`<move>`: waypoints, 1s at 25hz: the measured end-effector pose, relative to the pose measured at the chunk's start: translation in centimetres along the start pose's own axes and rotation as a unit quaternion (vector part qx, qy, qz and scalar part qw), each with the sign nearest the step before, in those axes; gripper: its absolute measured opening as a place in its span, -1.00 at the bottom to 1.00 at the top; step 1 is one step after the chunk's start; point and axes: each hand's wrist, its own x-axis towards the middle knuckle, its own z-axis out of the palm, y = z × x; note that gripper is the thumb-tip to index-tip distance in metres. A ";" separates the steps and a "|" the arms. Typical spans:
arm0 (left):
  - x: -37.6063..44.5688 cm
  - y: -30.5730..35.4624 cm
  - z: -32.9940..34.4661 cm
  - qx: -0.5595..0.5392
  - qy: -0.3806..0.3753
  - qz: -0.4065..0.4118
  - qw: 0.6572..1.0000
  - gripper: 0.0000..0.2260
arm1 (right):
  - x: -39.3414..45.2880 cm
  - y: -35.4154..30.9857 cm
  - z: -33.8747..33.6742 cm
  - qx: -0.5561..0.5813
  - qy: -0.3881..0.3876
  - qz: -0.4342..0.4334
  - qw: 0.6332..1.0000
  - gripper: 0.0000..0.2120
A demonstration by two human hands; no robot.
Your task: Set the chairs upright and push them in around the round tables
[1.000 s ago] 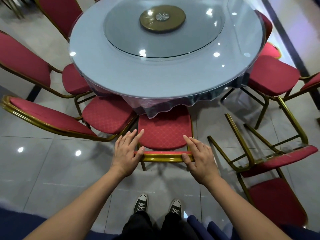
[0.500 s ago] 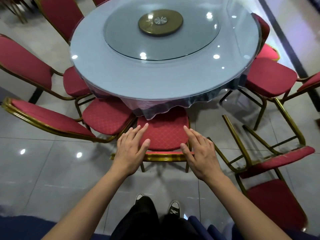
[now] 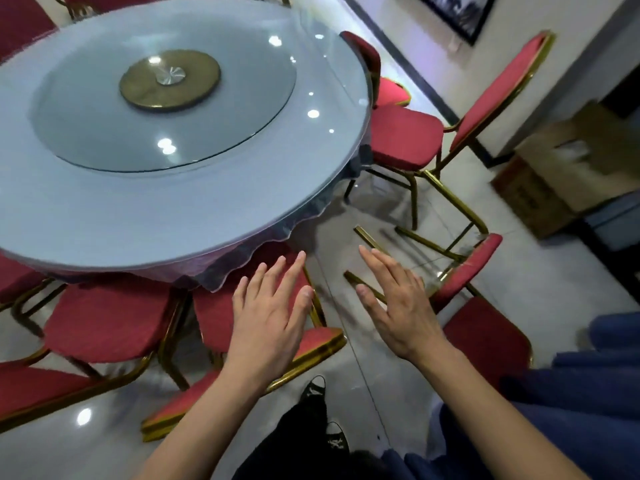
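My left hand (image 3: 273, 318) and right hand (image 3: 403, 306) hover released, fingers straight, gripping nothing. One chair (image 3: 221, 317) sits tucked under the table (image 3: 173, 209) at lower centre; another chair (image 3: 467, 271) lies tipped at right.

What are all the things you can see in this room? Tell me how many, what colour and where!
round table: one, pale grey-blue, upper left
glass turntable: one, clear with a brass hub, on the table
upright chairs: at least five in view, red with gold frames, around the table
tipped chair: one, red and gold, on the floor at right
cardboard box: one, brown, far right
picture frame: one, dark, on the wall
shoes: two, black, bottom centre
left hand: open, above the nearest chair
right hand: open, near the tipped chair
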 end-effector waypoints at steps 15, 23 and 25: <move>8.7 12.5 4.7 0.001 -0.142 0.241 0.960 -0.44 | -4.7 9.4 -7.5 -0.021 0.170 0.227 0.959 -0.47; 11.9 22.0 10.0 0.062 -0.090 0.284 0.953 -0.47 | -6.0 20.5 -11.6 0.012 0.205 0.273 0.940 -0.47; 12.7 25.2 11.5 0.063 -0.091 0.281 0.953 -0.46 | -5.7 23.6 -13.3 0.010 0.207 0.262 0.943 -0.48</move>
